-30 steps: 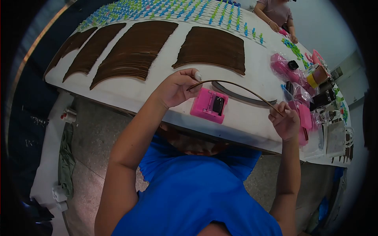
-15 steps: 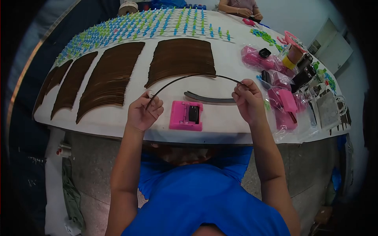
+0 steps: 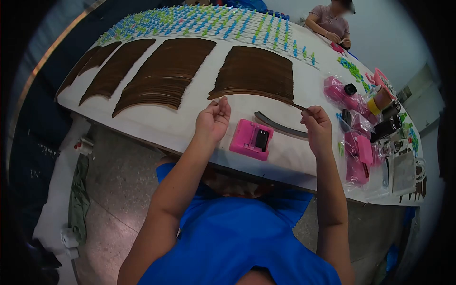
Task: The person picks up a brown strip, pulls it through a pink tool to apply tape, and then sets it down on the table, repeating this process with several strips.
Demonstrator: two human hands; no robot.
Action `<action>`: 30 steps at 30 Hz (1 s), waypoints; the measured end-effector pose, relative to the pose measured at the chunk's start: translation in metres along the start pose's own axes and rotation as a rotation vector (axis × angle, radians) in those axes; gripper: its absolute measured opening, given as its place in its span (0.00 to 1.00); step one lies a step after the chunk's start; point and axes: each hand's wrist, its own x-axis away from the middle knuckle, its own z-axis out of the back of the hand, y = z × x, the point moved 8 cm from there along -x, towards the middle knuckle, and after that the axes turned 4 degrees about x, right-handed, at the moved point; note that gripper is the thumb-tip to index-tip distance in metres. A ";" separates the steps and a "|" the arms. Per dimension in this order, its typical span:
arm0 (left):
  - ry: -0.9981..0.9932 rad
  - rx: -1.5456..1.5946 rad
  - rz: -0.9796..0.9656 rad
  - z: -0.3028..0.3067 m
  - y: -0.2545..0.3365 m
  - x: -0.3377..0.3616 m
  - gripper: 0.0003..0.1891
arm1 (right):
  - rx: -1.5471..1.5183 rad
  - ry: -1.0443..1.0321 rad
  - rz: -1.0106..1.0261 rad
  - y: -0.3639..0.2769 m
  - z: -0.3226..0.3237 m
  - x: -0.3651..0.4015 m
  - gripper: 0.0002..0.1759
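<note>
Far to the left of the pink plastic block [image 3: 251, 139], three long fans of thin brown strips [image 3: 164, 66] lie overlapped on the white table [image 3: 156, 118], their surfaces finely ribbed. Just left of the block, the left hand [image 3: 213, 122] is raised, with thumb and forefinger pinched tight on one end of a thin brown strip [image 3: 298, 106]. That strip arcs beyond the block and runs so close along the near edge of a fourth brown stack [image 3: 256, 71] that its middle is hard to pick out. Just right of the block, a dark grey curved band [image 3: 280, 127] lies flat on the table. Further right, the right hand [image 3: 317, 129] is curled, its fingertips closed on the strip's other end. Well right of the block sit crinkled, glossy pink bags [image 3: 354, 142].
</note>
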 end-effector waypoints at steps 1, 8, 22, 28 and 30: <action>0.006 0.006 -0.017 -0.002 -0.001 -0.002 0.14 | 0.085 0.004 -0.008 0.002 0.000 -0.003 0.08; -0.058 -0.344 0.188 -0.007 -0.020 -0.018 0.10 | 0.189 -0.087 -0.045 0.014 -0.006 -0.030 0.06; -0.635 -1.970 -0.640 -0.056 -0.013 0.030 0.11 | 1.146 -0.078 0.077 0.063 0.014 -0.058 0.15; -0.752 -2.120 -0.764 -0.060 -0.020 0.030 0.12 | 1.279 -0.031 0.242 0.019 -0.011 -0.018 0.17; -0.793 -2.181 -0.857 -0.064 -0.023 0.033 0.13 | 1.327 -0.081 0.227 0.028 -0.015 -0.007 0.18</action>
